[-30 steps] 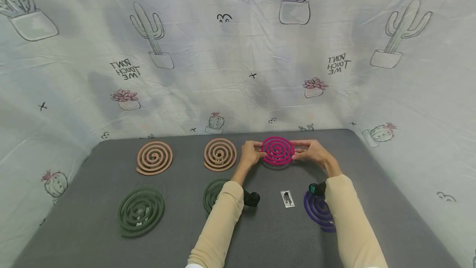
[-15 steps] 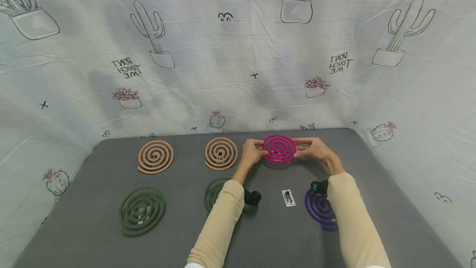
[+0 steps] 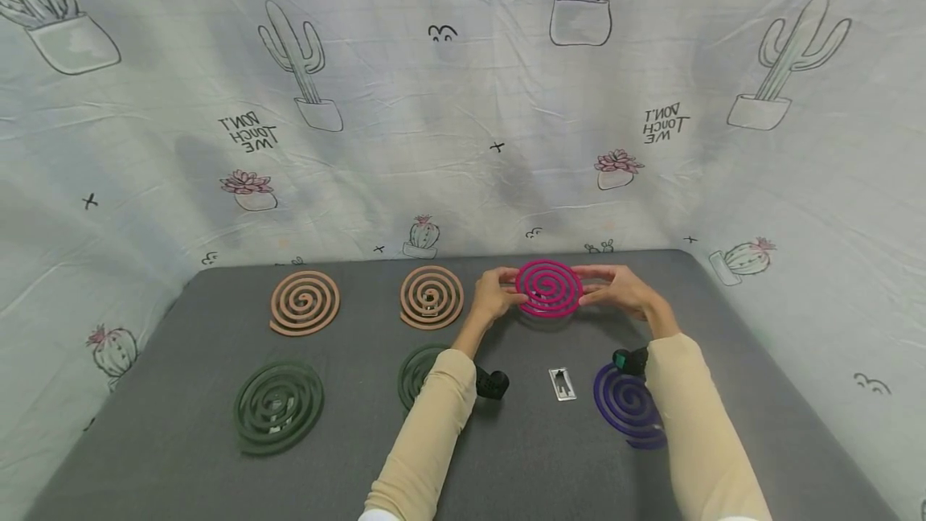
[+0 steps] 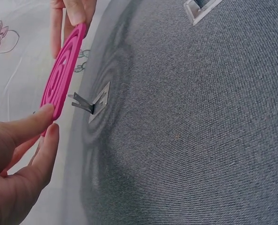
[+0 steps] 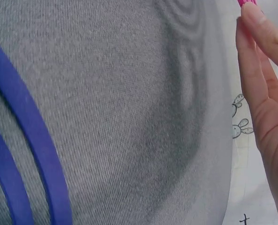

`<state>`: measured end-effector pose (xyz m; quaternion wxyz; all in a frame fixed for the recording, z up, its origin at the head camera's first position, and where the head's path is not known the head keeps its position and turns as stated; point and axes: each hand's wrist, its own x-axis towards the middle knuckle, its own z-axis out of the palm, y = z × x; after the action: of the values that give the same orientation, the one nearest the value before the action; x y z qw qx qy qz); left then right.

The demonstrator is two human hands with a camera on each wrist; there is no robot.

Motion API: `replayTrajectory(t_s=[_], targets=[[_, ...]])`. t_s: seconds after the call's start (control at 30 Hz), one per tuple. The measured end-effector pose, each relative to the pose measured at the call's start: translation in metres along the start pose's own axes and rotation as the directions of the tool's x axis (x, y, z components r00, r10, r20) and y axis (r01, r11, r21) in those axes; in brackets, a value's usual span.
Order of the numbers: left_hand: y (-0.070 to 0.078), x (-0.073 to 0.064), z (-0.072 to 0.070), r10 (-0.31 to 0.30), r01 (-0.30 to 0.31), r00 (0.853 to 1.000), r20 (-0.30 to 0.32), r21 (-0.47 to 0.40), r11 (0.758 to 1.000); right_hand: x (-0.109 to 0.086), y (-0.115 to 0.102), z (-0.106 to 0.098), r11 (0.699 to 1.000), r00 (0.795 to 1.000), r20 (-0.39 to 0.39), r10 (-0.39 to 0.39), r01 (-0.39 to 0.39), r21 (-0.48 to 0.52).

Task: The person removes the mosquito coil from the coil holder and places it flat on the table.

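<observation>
A pink spiral mosquito coil (image 3: 548,288) is held up between both hands near the back edge of the table. My left hand (image 3: 495,296) pinches its left rim between thumb and fingers. On the opposite rim, my right hand (image 3: 624,289) grips it with thumb and outstretched fingers. In the left wrist view the coil (image 4: 69,65) is tilted and raised off the cloth, with a small metal stand (image 4: 98,104) upright beneath it. Only a sliver of the coil shows by the right hand (image 5: 270,108) in the right wrist view.
Two peach coils (image 3: 305,302) lie along the back left, with two green coils (image 3: 249,400) in front of them. A purple coil (image 3: 602,396) lies partly under the right forearm. Another metal stand (image 3: 562,384) lies between the arms. A printed cloth (image 3: 492,103) hangs behind the table.
The pink coil has shifted slightly to the right in both hands. My right forearm has moved a little right, showing more of the purple coil.
</observation>
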<state>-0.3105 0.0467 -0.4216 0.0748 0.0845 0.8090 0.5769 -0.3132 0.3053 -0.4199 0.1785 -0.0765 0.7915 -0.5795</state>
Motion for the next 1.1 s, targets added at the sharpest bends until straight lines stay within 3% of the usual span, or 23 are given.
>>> replayTrajectory(t_s=[0.33, 1.1], targets=[[0.000, 0.001, 0.005, 0.004, -0.006, 0.996, 0.091, 0.026, 1.000, -0.010, 0.006, -0.007, 0.999, 0.998, 0.055, -0.001, -0.002, 0.053], [0.002, -0.002, 0.024, 0.084, -0.087, 0.992, 0.095, 0.032, 0.996, -0.027, 0.009, -0.021, 0.999, 0.999, 0.035, -0.024, 0.023, 0.043]])
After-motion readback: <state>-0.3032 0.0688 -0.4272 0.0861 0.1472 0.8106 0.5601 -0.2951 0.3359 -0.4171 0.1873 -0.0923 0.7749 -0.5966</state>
